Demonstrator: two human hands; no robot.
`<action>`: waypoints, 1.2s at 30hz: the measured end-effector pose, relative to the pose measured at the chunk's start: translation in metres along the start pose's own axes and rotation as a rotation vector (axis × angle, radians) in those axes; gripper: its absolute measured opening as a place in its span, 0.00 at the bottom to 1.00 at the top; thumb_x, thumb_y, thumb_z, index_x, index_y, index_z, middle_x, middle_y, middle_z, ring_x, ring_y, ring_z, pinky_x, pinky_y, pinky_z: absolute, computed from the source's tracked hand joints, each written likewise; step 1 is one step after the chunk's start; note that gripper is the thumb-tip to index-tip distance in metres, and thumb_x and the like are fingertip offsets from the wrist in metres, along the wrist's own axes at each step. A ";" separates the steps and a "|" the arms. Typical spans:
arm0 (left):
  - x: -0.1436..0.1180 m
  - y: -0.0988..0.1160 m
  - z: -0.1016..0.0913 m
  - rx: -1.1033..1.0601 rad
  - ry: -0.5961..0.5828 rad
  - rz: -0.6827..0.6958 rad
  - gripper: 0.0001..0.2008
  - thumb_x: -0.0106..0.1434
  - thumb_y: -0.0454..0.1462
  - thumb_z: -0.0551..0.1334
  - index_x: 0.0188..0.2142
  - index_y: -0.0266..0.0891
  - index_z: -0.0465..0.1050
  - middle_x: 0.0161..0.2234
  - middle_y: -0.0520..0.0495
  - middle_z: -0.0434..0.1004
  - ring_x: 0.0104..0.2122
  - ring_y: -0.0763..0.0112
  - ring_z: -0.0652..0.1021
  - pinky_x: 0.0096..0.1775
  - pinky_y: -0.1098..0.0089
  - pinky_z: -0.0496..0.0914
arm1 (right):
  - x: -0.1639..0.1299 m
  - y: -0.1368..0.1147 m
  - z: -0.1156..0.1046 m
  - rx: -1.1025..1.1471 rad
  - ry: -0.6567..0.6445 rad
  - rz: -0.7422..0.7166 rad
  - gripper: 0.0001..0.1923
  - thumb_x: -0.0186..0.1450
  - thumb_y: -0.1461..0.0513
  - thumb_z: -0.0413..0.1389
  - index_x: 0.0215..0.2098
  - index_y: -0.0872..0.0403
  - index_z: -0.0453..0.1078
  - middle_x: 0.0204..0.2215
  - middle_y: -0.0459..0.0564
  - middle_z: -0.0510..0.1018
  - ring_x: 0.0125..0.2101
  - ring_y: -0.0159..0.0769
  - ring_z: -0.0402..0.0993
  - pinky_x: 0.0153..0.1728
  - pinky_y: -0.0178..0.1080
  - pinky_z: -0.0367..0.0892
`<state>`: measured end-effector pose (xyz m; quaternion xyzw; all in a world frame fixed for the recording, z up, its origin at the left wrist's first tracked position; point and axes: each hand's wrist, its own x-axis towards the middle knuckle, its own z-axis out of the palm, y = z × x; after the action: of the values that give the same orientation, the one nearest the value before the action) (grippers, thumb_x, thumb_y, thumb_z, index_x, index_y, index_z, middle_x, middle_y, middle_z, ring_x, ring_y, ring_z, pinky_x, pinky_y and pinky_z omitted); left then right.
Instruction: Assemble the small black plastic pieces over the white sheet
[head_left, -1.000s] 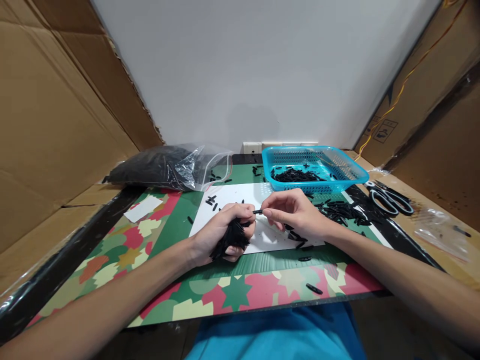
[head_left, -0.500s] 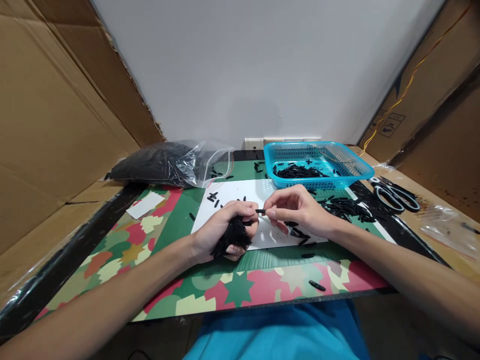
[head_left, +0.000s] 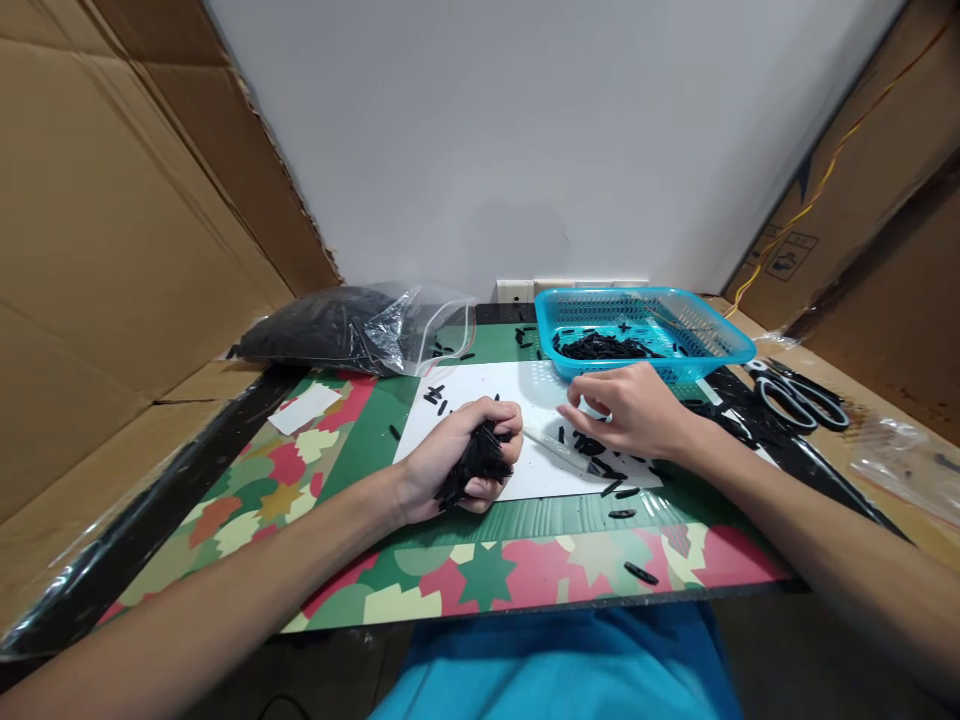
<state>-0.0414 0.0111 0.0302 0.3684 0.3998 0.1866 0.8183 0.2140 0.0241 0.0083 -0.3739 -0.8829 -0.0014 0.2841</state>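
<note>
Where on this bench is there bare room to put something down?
Bare mat lies between the paper slip and the left hand, which grips a bundle of black pieces, and along the near edge. It is crowded around the right hand, basket and scissors.

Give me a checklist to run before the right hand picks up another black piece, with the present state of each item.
1. Left hand closed on its bundle of black pieces: ok.
2. Right hand over the loose black pieces on the white sheet: ok.
3. Right hand free of any piece: cannot tell, the fingers hide it.
4. Blue basket within view behind the right hand, pieces inside: ok.
5. Scissors apart from both hands: ok.
</note>
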 end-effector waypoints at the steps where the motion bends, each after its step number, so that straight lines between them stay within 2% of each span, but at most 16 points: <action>1: 0.000 0.000 0.000 -0.007 0.013 -0.007 0.17 0.64 0.47 0.63 0.31 0.44 0.55 0.24 0.60 0.58 0.12 0.81 0.60 0.12 0.79 0.52 | -0.001 -0.003 0.005 -0.001 0.016 -0.028 0.15 0.73 0.54 0.55 0.34 0.55 0.74 0.22 0.44 0.73 0.21 0.29 0.63 0.26 0.37 0.47; 7: 0.005 -0.006 0.000 0.007 0.063 -0.016 0.17 0.64 0.49 0.64 0.31 0.42 0.61 0.24 0.58 0.63 0.12 0.82 0.61 0.13 0.79 0.54 | 0.000 -0.039 0.020 0.145 0.091 -0.206 0.11 0.76 0.56 0.54 0.47 0.54 0.74 0.29 0.47 0.80 0.25 0.31 0.72 0.26 0.36 0.53; 10: 0.005 -0.008 0.002 0.054 0.076 0.003 0.17 0.63 0.50 0.63 0.30 0.40 0.65 0.22 0.56 0.64 0.12 0.81 0.61 0.13 0.80 0.54 | 0.001 -0.048 0.022 0.196 0.088 -0.210 0.10 0.76 0.56 0.54 0.47 0.54 0.73 0.30 0.47 0.81 0.25 0.30 0.71 0.26 0.36 0.53; 14: 0.005 -0.009 0.005 0.065 0.115 0.040 0.15 0.62 0.48 0.64 0.31 0.41 0.64 0.20 0.57 0.64 0.12 0.80 0.61 0.12 0.79 0.55 | 0.001 -0.048 0.026 0.208 0.050 -0.162 0.10 0.77 0.57 0.52 0.43 0.53 0.72 0.29 0.46 0.80 0.22 0.29 0.67 0.25 0.36 0.52; 20: 0.005 -0.009 0.006 0.116 0.127 0.053 0.15 0.62 0.49 0.64 0.32 0.40 0.68 0.21 0.57 0.63 0.12 0.80 0.62 0.12 0.79 0.55 | 0.001 -0.048 0.028 0.183 0.083 -0.190 0.09 0.77 0.59 0.51 0.45 0.54 0.73 0.28 0.47 0.81 0.23 0.30 0.69 0.25 0.36 0.53; 26: 0.004 -0.009 0.007 0.068 0.164 0.039 0.14 0.62 0.47 0.65 0.32 0.43 0.63 0.22 0.58 0.64 0.12 0.80 0.61 0.13 0.79 0.55 | 0.002 -0.049 0.029 0.286 0.102 -0.145 0.06 0.75 0.62 0.54 0.44 0.54 0.73 0.28 0.45 0.81 0.22 0.28 0.68 0.25 0.34 0.55; 36: 0.006 -0.004 0.003 -0.027 0.104 -0.067 0.17 0.62 0.48 0.64 0.27 0.40 0.63 0.20 0.58 0.61 0.12 0.82 0.60 0.12 0.80 0.55 | 0.001 -0.053 0.031 0.364 0.109 -0.074 0.06 0.74 0.62 0.55 0.44 0.54 0.74 0.27 0.45 0.81 0.20 0.26 0.67 0.25 0.32 0.58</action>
<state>-0.0351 0.0105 0.0255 0.3336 0.4516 0.1832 0.8069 0.1629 -0.0074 -0.0058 -0.2829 -0.8651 0.1278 0.3941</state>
